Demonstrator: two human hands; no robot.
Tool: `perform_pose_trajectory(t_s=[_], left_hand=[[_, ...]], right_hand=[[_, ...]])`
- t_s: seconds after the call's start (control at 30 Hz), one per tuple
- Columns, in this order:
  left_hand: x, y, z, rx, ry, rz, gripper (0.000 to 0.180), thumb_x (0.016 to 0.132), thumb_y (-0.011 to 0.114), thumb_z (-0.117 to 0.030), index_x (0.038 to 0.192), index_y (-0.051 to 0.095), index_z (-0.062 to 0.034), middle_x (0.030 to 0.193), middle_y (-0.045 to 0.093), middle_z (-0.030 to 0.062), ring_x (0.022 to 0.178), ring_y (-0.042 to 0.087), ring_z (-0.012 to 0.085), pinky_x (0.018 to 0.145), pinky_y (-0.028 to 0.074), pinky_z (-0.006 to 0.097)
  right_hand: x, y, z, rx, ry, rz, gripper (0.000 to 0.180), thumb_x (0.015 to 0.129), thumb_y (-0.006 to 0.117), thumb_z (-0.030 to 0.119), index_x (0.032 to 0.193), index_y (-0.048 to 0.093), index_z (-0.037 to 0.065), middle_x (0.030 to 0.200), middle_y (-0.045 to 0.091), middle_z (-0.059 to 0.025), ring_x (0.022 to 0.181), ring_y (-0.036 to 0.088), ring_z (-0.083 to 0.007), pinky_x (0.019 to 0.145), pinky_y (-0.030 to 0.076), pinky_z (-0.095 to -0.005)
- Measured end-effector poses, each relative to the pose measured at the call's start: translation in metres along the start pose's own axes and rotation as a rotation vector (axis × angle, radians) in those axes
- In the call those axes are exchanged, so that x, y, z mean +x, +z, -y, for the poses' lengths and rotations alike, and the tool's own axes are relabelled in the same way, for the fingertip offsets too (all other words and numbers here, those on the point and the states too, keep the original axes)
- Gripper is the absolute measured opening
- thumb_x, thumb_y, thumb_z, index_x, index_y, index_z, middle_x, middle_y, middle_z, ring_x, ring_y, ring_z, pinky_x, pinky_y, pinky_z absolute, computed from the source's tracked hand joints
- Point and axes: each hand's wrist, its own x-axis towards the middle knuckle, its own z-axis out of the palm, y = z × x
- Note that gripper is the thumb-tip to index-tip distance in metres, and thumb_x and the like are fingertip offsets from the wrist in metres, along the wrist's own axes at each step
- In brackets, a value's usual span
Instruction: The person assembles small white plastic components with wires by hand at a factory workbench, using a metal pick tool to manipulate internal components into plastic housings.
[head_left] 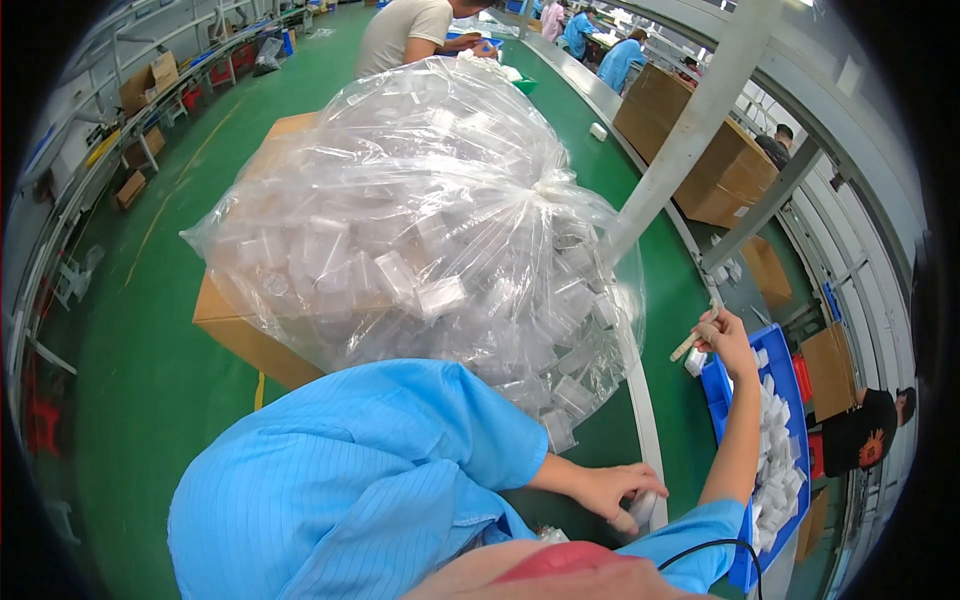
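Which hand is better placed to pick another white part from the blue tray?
Probably the right hand: it hovers at the blue tray. The left hand already grips a white part.

Clear plastic bag (420,220), brown carton (245,335), blue tray (722,385), green floor (150,370), light-blue sleeves (400,450).

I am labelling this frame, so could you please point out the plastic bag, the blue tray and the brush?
plastic bag (420,220), head view, bulging middle.
blue tray (716,392), head view, left rim.
brush (692,342), head view, handle.
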Motion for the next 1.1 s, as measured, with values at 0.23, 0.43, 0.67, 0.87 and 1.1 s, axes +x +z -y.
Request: perform_pose_trajectory(t_s=[0.23,0.43,0.67,0.87,1.1], left_hand=[[0.005,0.003,0.012,-0.052,-0.004,0.006,0.077,0.071,0.084,-0.027,0.135,0.044,-0.0115,0.12,0.046,0.0128,0.11,0.052,0.0238,0.094,0.047,0.036],[0.016,-0.005,0.01,-0.309,-0.178,-0.019,0.066,0.077,0.078,-0.009,0.135,0.045,-0.01,0.115,0.055,0.0079,0.1,0.059,0.0173,0.087,0.05,0.032],[0.011,-0.001,0.005,-0.432,-0.192,-0.108,0.051,0.091,0.065,-0.02,0.135,0.044,-0.0037,0.12,0.055,0.0079,0.111,0.053,0.0159,0.096,0.044,0.031],[0.008,0.001,0.01,-0.149,-0.201,-0.097,0.064,0.084,0.072,-0.021,0.139,0.042,-0.0091,0.124,0.054,0.009,0.113,0.052,0.0166,0.096,0.043,0.033],[0.002,0.003,0.001,-0.25,-0.13,-0.061,0.074,0.079,0.076,-0.022,0.141,0.038,-0.0049,0.121,0.054,0.0095,0.111,0.052,0.0194,0.092,0.044,0.032]], right_hand=[[-0.141,0.004,-0.02,-0.181,-0.163,-0.242,0.021,0.095,0.052,0.019,0.104,0.059,0.001,0.076,0.057,-0.0015,0.067,0.055,-0.0102,0.062,0.044,-0.0246],[-0.254,0.092,-0.063,0.329,-0.043,-0.571,0.027,0.097,0.049,0.02,0.114,0.054,0.0,0.075,0.054,-0.0023,0.064,0.055,-0.0101,0.056,0.042,-0.0231],[-0.272,0.171,-0.06,0.371,-0.095,-0.571,0.036,0.099,0.048,0.018,0.132,0.046,0.004,0.079,0.051,0.0015,0.062,0.044,-0.0036,0.052,0.034,-0.0177],[-0.277,0.176,-0.06,0.408,-0.044,-0.563,0.041,0.099,0.05,0.016,0.138,0.041,0.005,0.082,0.052,0.0007,0.063,0.045,-0.0038,0.053,0.036,-0.0172],[-0.273,0.188,-0.069,0.397,-0.071,-0.657,0.04,0.098,0.048,0.012,0.137,0.042,0.005,0.085,0.055,-0.0012,0.064,0.046,-0.004,0.053,0.037,-0.0175]])
